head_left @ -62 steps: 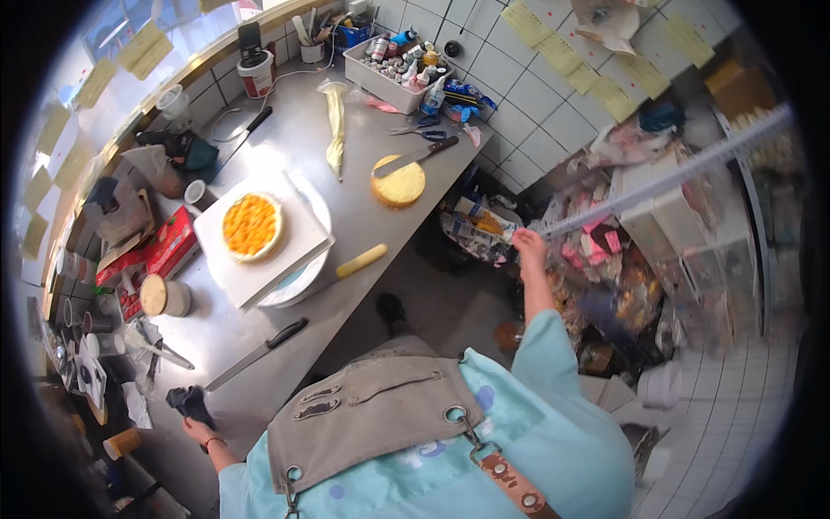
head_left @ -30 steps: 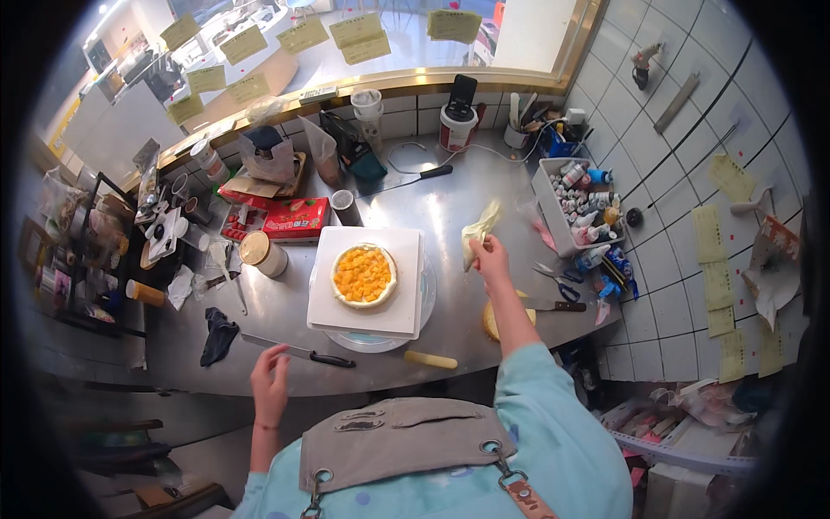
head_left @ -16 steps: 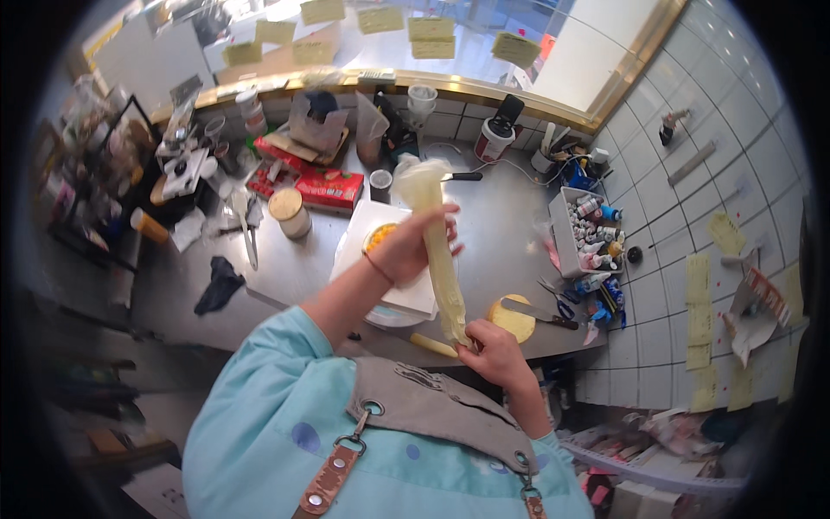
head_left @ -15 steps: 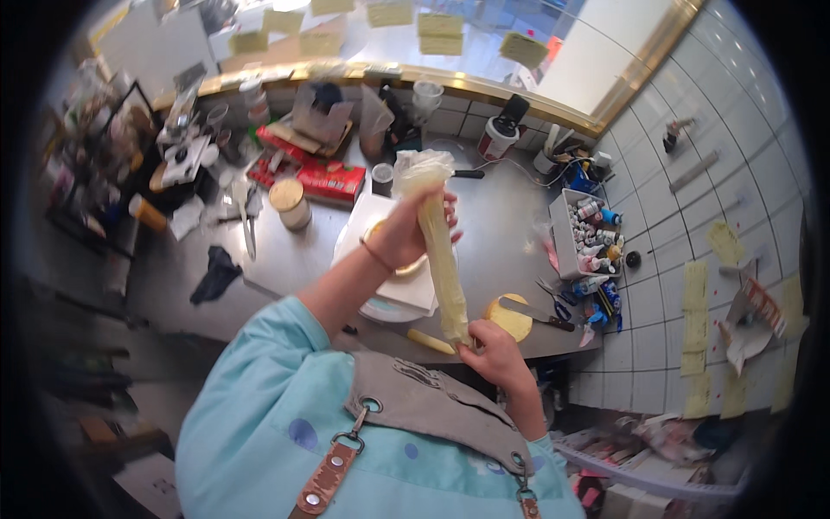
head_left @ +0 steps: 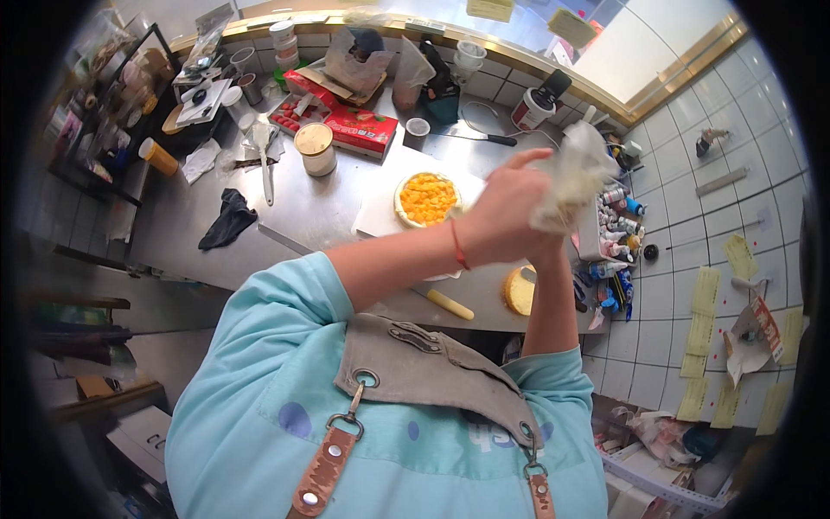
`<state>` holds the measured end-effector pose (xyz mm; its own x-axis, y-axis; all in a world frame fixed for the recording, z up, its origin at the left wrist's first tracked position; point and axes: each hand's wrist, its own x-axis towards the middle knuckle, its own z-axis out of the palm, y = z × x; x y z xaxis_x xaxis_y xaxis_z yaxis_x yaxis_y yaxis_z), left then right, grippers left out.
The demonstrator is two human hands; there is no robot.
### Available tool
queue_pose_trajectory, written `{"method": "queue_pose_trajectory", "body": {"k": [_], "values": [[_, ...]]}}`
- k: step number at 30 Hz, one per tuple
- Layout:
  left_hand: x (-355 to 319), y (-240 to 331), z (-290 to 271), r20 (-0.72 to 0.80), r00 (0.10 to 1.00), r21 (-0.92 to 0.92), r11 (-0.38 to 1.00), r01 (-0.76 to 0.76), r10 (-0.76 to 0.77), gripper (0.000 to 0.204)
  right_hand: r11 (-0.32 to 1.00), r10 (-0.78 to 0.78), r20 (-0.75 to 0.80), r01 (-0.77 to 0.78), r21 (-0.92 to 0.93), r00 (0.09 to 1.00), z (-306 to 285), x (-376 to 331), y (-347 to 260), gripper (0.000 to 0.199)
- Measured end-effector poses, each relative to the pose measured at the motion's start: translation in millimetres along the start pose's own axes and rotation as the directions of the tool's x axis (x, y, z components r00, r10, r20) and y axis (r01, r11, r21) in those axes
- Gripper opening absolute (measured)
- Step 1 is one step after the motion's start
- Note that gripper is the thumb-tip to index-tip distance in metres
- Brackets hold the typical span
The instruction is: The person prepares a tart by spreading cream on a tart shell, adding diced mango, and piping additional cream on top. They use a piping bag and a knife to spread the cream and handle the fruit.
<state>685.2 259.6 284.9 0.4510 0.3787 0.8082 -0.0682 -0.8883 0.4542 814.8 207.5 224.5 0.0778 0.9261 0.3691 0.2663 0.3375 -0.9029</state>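
Over the right part of the steel worktop point(head_left: 303, 208), the left hand point(head_left: 506, 206) and the right hand point(head_left: 545, 248) meet, crossed at a pale plastic piping bag point(head_left: 575, 177); motion blurs the left hand, one finger of which points outward, so I cannot tell how tightly it closes on the bag; the right hand is mostly hidden behind it, so its grip cannot be told either. Half a second ago the bag hung long between the two hands, the left high around it and the right at its lower end; now the hands have come together and the bag's loose, crumpled end shows beyond them; as I judge it, the bag is being handled, with neither hand working on the cake.

Just left of the left hand, the cake point(head_left: 427, 200), topped with orange fruit pieces, sits on a white board point(head_left: 380, 212); the left arm covered much of it, and its top is now in fuller view; nearer the worktop's front edge are a round sponge point(head_left: 519, 292), partly behind the right forearm, and a yellow handle point(head_left: 450, 304); the dark cloth point(head_left: 229, 221) lies well off to the left, as before.
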Motion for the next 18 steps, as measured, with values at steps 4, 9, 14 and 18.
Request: {"method": "queue_pose_trajectory", "body": {"k": [4,9,14,18], "values": [[-16,23,15,-0.141,0.989,-0.109,0.992,-0.064,0.048,0.015,0.951,-0.134,0.087,0.153,-0.27,0.987,11,24,30,0.036],[-40,35,19,-0.116,0.991,-0.258,0.966,0.03,-0.062,0.014,0.966,-0.011,0.1,0.036,-0.255,0.995,33,31,45,0.063],[-58,32,12,0.024,0.997,-0.299,0.951,0.081,-0.077,0.017,0.977,0.21,0.139,-0.211,-0.011,0.968,44,46,70,0.061],[-68,27,7,0.104,0.986,-0.297,0.941,0.159,-0.134,0.017,0.934,0.243,0.165,-0.276,0.226,0.956,48,45,119,0.051]]}}
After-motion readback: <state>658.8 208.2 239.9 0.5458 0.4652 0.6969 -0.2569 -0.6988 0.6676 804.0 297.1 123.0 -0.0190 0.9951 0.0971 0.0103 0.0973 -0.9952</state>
